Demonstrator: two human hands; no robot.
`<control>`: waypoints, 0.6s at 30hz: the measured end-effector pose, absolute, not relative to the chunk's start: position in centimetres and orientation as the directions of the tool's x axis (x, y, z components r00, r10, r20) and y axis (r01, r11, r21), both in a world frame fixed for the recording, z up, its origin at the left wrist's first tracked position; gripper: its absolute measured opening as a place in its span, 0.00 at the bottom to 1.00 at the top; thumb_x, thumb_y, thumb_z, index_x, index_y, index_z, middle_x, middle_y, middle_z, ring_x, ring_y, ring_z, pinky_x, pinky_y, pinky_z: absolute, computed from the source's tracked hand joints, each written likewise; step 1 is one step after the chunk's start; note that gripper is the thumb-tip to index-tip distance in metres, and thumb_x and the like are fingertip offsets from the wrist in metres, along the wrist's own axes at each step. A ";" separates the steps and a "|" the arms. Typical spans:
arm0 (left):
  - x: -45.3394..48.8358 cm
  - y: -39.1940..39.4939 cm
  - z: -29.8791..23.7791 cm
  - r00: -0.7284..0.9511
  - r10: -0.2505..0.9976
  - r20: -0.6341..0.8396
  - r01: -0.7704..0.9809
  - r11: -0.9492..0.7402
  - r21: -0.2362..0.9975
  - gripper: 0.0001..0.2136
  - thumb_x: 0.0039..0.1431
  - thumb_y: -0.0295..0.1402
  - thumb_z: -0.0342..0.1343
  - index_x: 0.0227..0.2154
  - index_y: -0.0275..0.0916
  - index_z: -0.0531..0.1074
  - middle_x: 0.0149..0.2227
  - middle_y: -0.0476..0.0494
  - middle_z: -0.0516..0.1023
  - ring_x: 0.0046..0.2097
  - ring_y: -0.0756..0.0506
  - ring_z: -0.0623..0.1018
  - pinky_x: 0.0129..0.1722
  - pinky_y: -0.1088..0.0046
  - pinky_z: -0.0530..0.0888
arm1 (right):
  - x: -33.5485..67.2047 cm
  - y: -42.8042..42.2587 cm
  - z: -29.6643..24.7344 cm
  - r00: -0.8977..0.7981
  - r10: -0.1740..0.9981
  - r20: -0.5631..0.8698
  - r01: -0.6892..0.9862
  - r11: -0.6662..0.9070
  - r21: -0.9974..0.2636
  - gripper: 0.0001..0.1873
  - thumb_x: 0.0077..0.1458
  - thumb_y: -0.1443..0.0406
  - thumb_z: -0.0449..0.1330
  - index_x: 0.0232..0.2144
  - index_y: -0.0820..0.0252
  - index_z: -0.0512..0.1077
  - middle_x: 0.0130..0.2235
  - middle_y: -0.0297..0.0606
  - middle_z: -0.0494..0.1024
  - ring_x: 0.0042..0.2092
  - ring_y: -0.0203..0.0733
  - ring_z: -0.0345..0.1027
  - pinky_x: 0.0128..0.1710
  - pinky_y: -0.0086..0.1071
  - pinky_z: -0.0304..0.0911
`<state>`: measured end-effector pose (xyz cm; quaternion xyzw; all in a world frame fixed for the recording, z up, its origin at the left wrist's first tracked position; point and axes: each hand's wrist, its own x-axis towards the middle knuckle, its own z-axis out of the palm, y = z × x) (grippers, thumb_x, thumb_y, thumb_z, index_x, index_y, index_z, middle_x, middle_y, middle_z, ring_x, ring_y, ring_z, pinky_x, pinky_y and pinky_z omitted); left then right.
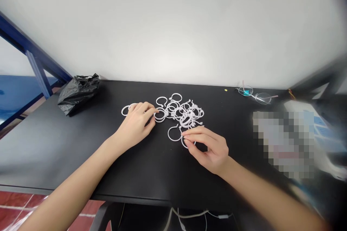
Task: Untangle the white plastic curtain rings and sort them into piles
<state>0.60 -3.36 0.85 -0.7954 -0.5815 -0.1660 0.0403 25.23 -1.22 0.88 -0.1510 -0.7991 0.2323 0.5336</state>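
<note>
A loose pile of white curtain rings (179, 112), open hoops with small knobbed ends, lies on the black tabletop (130, 173). My left hand (139, 120) is at the pile's left side, its bent index finger and thumb at the edge of a white curtain ring (159, 121). Partly under this hand's far side, two more rings (124, 110) show. Near the front of the pile, my right hand (208, 146) pinches another white curtain ring (184, 145) between thumb and fingers, which cover part of it. Just left of those fingertips lies a separate ring (174, 140).
A crumpled black plastic bag (80, 94) sits at the back left beside a blue metal frame (38, 68). Eyeglasses (255, 95) lie at the back right. A blurred-out item (284, 144) and a white-and-blue package (322, 126) are at right. Cables (189, 216) hang below the front edge.
</note>
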 end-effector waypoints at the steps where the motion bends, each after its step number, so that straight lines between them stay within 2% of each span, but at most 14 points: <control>1: 0.8 -3.4 0.7 0.291 0.908 0.300 0.929 -0.343 0.139 0.10 0.66 0.30 0.46 0.45 0.37 0.70 0.45 0.40 0.73 0.45 0.41 0.73 0.50 0.59 0.67 | 25.2 -1.2 0.9 -0.386 0.491 0.781 -0.003 0.846 -0.534 0.11 0.53 0.78 0.60 0.36 0.61 0.77 0.34 0.42 0.82 0.33 0.39 0.78 0.30 0.30 0.76; 6: 1.3 -3.4 0.0 0.331 0.907 0.261 0.911 -0.379 0.162 0.10 0.66 0.33 0.49 0.46 0.38 0.69 0.45 0.40 0.73 0.45 0.41 0.72 0.50 0.56 0.67 | 25.2 -1.3 0.9 -0.386 0.495 0.778 0.004 0.845 -0.535 0.11 0.53 0.77 0.60 0.36 0.60 0.77 0.35 0.41 0.83 0.33 0.40 0.78 0.30 0.30 0.76; 12: 1.8 -3.3 0.0 0.368 0.901 0.231 0.888 -0.414 0.202 0.06 0.67 0.30 0.48 0.41 0.39 0.70 0.42 0.42 0.74 0.44 0.42 0.73 0.51 0.56 0.66 | 25.2 -1.3 0.9 -0.387 0.494 0.778 -0.004 0.843 -0.538 0.11 0.52 0.78 0.61 0.35 0.61 0.76 0.35 0.42 0.82 0.33 0.40 0.78 0.31 0.31 0.76; 18: 1.9 -3.4 0.2 0.388 0.889 0.245 0.868 -0.441 0.229 0.04 0.67 0.30 0.49 0.39 0.39 0.68 0.41 0.44 0.74 0.44 0.44 0.73 0.57 0.55 0.63 | 25.2 -1.3 1.0 -0.392 0.493 0.777 0.009 0.847 -0.532 0.11 0.53 0.78 0.61 0.35 0.60 0.76 0.34 0.42 0.82 0.33 0.40 0.78 0.31 0.31 0.76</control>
